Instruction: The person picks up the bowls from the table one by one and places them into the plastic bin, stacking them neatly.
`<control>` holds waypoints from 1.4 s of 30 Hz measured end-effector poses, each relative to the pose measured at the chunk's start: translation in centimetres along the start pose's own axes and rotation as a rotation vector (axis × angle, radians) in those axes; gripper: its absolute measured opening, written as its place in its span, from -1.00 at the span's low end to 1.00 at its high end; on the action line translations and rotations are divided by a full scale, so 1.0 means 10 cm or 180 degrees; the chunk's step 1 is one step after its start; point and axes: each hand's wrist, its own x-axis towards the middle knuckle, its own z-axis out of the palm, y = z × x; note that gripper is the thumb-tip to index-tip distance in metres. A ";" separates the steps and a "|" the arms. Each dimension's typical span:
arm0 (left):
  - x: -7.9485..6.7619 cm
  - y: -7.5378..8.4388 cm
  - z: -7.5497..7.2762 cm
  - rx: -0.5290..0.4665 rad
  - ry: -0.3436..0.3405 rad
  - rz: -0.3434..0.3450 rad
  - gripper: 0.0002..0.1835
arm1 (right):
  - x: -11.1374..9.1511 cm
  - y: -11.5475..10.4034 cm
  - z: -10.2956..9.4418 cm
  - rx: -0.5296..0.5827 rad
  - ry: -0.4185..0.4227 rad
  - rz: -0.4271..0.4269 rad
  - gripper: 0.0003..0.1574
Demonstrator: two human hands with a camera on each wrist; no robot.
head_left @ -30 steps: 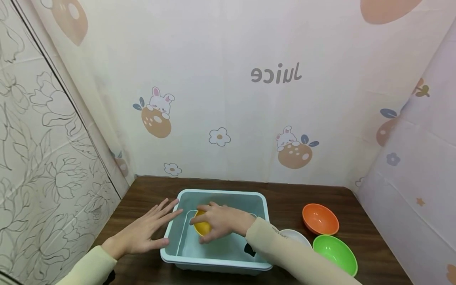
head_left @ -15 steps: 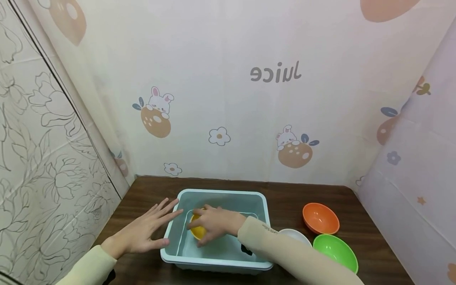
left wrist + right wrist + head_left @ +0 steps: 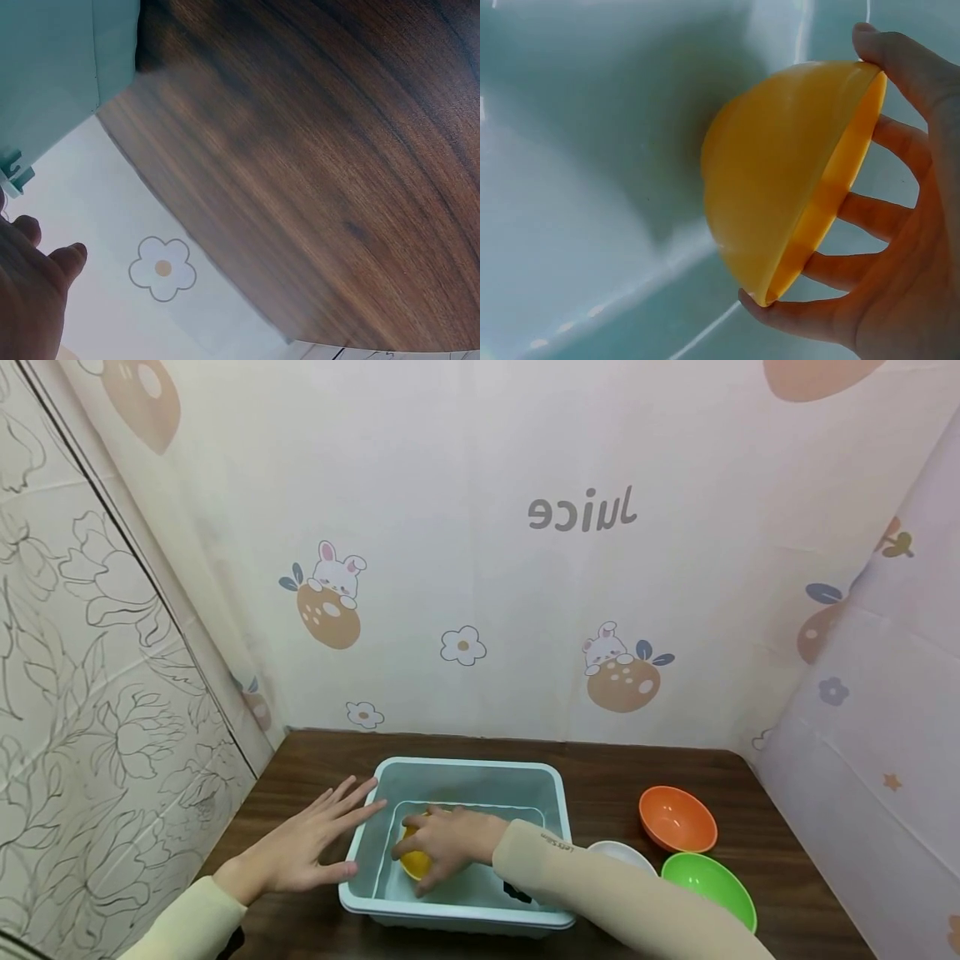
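with right hand (image 3: 456, 842), gripping yellow bowl (image 3: 772, 172) by the rim inside pale blue basin (image 3: 465, 911); with left hand (image 3: 300, 852), holding fingers spread at the basin's left rim; well apart from orange bowl (image 3: 677, 819) on the counter (image 3: 322, 768).

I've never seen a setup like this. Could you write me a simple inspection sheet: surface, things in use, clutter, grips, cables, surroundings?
Surface: dark wood-grain table.
Things in use: yellow bowl, inside the pale blue tub; whether it touches the tub's floor, I cannot tell.
Clutter: orange bowl, green bowl and partly hidden white dish, all right of the tub.
Left grip: a bare hand, fingers spread, at the tub's left rim; contact unclear.
Right grip: a bare hand, holding the yellow bowl by its rim.
Cables: nothing seen.
Surroundings: back wall covering with rabbits, flowers and a mirrored "Juice"; line-drawn flowers on the left covering.
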 end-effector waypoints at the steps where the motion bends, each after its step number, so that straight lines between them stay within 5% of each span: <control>1: 0.00 0.00 0.00 0.0005 0.0000 0.0001 -0.14 | 0.01 0.00 0.00 0.0004 -0.0001 0.0004 -0.26; 42: 0.00 0.01 -0.01 0.0014 0.0016 0.0024 -0.13 | 0.19 0.13 0.09 0.0015 -0.0035 0.0050 -0.16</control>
